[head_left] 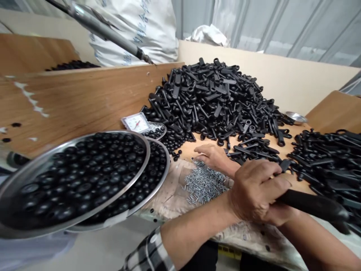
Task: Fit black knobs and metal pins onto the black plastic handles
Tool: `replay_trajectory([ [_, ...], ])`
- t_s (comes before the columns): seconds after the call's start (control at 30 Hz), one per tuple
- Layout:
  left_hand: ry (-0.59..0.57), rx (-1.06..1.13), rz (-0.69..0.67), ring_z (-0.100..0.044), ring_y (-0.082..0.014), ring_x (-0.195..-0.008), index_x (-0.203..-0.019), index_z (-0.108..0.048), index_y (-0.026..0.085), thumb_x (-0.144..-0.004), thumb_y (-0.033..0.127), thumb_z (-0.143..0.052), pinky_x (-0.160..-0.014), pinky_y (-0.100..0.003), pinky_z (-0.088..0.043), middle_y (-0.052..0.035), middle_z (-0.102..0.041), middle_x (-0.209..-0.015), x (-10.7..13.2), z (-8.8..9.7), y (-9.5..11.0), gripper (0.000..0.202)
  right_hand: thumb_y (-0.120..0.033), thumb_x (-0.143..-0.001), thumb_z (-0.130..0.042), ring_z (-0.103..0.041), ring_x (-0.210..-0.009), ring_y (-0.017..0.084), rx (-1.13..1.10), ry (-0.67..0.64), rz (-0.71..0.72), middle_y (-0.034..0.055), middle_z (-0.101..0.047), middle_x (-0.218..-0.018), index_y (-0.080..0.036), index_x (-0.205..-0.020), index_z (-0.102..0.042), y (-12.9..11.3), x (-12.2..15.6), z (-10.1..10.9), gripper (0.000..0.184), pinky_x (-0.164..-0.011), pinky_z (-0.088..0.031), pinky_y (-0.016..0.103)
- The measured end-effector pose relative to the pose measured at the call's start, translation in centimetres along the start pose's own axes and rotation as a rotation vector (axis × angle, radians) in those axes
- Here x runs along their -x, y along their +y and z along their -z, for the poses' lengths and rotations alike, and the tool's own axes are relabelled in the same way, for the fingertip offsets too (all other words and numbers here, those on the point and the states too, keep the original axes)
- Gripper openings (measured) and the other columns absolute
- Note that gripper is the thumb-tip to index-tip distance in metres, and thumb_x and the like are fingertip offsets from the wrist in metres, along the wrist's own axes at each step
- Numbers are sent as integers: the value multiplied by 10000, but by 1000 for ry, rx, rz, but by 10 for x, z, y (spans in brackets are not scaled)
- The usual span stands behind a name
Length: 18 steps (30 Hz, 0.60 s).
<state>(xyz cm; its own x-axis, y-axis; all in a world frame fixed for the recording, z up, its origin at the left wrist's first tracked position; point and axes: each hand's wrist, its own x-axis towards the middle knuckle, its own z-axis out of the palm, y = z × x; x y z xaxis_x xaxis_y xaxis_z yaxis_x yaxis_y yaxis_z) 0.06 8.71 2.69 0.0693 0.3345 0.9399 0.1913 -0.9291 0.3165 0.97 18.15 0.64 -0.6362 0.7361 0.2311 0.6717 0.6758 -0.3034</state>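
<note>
My left hand (259, 192), at the end of the plaid sleeve, is closed around a black plastic handle (316, 207) that sticks out to the right. My forearms cross, the left in front of the right. Past it, my right hand (213, 156) reaches left over the far edge of a heap of small silver screws (205, 182), fingers extended and slightly apart; nothing shows clearly between them. A big pile of black crank-like handles (214, 98) rises behind the hands. More black handles (332, 162) lie at the right.
Two metal trays, an upper tray (145, 165) and a lower tray (166, 171), hold black round knobs at the left. A square dial clock (135, 123) stands by a small dish (162, 131). A powered screwdriver (109, 34) hangs above the wooden partition (84, 101). A metal bowl (296, 117) sits far right.
</note>
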Motion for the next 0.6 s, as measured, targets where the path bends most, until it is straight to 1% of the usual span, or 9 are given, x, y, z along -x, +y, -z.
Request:
replay_trajectory([
  [0.07,43,-10,12,-580,-176,-829,-791,-611,130,-782,348,-407,-764,-310,-501,-105,-608,-836,-3,4,1,298,-235,-784,-495,-573,-844,179,112,-79,44,29,-651,-909,-221,-933,-629,-13,-22,-16,201,-666,-394,268],
  [0.17,51,-9,57,-593,-152,-818,-903,-602,125,-809,293,-336,-786,-287,-491,-74,-644,-821,-5,6,2,328,-255,-791,-478,-574,-801,171,222,-156,46,35,-642,-908,-221,-938,-615,-24,-47,-36,204,-615,-358,252],
  [0.27,36,-11,81,-605,-124,-799,-1038,-553,116,-838,278,-226,-786,-268,-490,-34,-671,-944,-3,5,1,416,-231,-797,-461,-571,-815,178,288,-190,42,60,-637,-938,-213,-950,-614,-27,-60,-49,218,-634,-349,258],
  [0.33,22,-38,101,-607,-100,-782,-1081,-533,116,-848,283,-200,-777,-229,-485,-4,-665,-1004,-2,4,0,440,-223,-802,-451,-569,-823,180,285,-194,43,81,-635,-945,-188,-911,-622,-27,-63,-53,206,-644,-349,260],
  [0.43,-37,-80,95,-598,-85,-846,-1023,-573,129,-838,290,-238,-805,-184,-461,9,-672,-952,-4,5,-4,415,-229,-797,-449,-573,-758,181,274,-185,9,105,-641,-872,-150,-837,-631,-26,-56,-47,203,-614,-346,261],
  [0.5,-98,-109,56,-587,-93,-867,-948,-606,138,-807,283,-294,-820,-196,-453,-5,-666,-899,-13,5,-8,371,-220,-780,-449,-571,-703,181,257,-168,-42,103,-642,-798,-141,-820,-639,-19,-45,-33,209,-593,-344,262],
  [0.53,-125,-137,54,-584,-102,-856,-913,-617,141,-789,276,-322,-818,-213,-453,-16,-657,-880,-21,4,-9,347,-212,-765,-457,-570,-696,182,198,-144,-77,96,-642,-775,-142,-818,-646,-14,-37,-24,208,-595,-349,263],
  [0.6,-205,-204,49,-578,-127,-834,-849,-626,145,-765,260,-366,-804,-254,-454,-35,-637,-851,-39,1,-11,297,-205,-736,-483,-573,-722,186,7,-63,-157,78,-648,-767,-154,-834,-661,2,-16,-2,210,-621,-370,265],
])
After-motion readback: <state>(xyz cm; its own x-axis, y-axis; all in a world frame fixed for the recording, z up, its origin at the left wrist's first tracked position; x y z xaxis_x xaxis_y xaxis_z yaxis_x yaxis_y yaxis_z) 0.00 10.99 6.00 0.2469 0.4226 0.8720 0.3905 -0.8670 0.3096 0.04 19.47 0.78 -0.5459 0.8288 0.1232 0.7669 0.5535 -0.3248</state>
